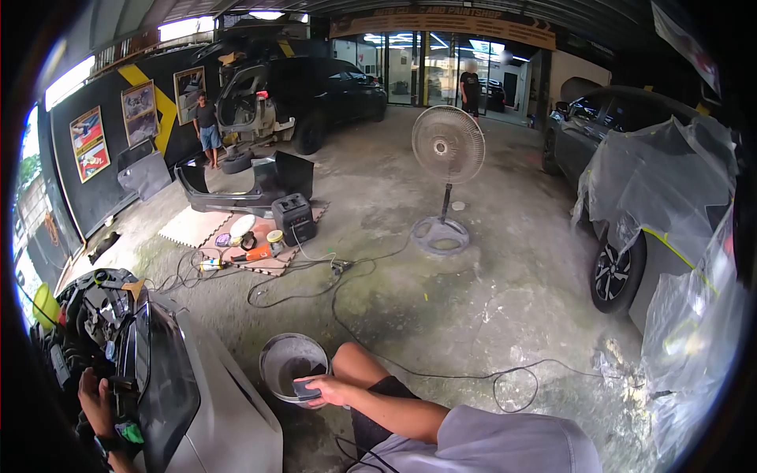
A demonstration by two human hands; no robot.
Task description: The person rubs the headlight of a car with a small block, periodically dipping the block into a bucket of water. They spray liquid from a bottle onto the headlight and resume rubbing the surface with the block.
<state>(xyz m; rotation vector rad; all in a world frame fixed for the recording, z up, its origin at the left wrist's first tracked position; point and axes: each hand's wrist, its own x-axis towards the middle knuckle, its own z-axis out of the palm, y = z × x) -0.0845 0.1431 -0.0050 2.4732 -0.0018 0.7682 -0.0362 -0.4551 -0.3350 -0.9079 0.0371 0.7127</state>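
Observation:
My right hand [331, 391] is closed on a small dark grey pad [306, 389], possibly a sanding block. It holds the pad at the near rim of a round grey bucket [274, 364], which stands on the floor beside the car. My left hand [95, 404] is raised at the edge of the open engine bay [91, 319], fingers stretched upward and holding nothing I can see. Between the hands lie the dark headlight [169, 378] and the grey front bumper [225, 402] of this car. A bright green item [128, 432] shows near my left wrist.
A pedestal fan [448, 146] stands mid-floor, with cables [410, 370] trailing around it. Foam mats [197, 225] hold tools, a black speaker-like box [294, 217] and a loose bumper [236, 193]. A plastic-covered car [654, 173] is at right. Two people stand farther back.

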